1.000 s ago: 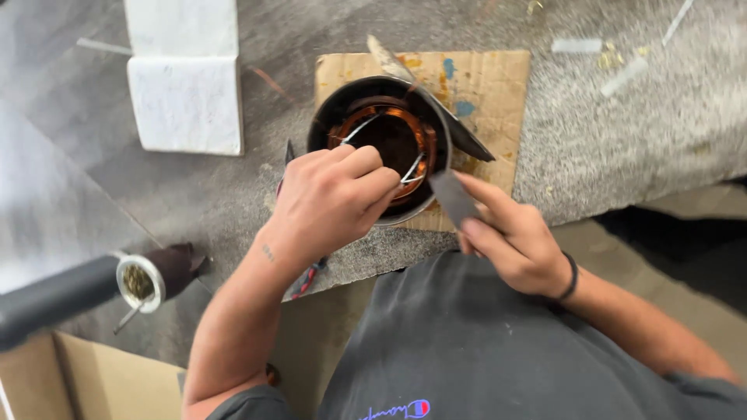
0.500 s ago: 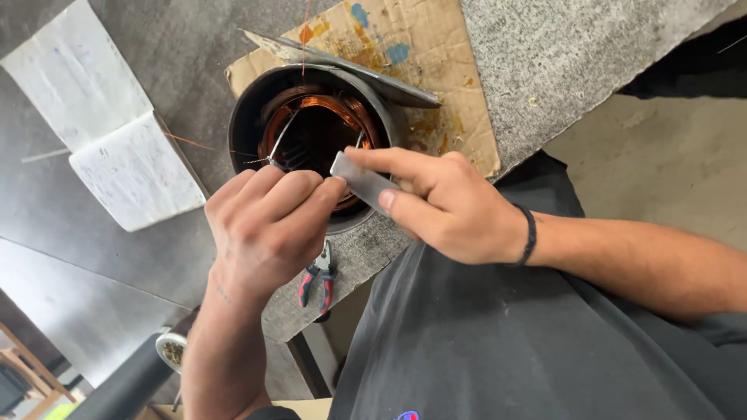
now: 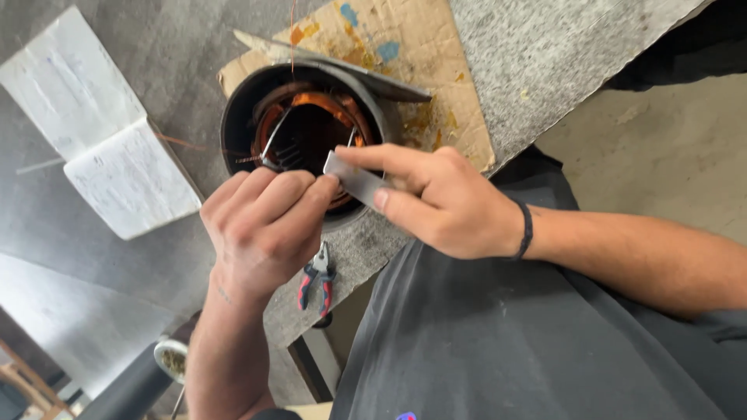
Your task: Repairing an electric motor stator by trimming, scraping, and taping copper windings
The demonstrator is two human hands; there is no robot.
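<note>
A round dark metal housing with copper windings inside stands on a piece of cardboard on the bench. My left hand is closed at the housing's near rim, fingers curled beside a thin metal tool that reaches into the windings. My right hand pinches a flat grey metal strip over the same rim, its end touching my left fingertips. A wire also stands inside the housing, near my right index finger.
An open notebook lies at the left. Red-handled pliers rest at the bench edge under my left hand. A long flat blade lies across the housing's far rim. A dark tube with a round end sits at lower left.
The view has shifted, so the housing now sits more to the right in the picture. Both hands stay at its near rim, my right hand still gripping the grey strip.
</note>
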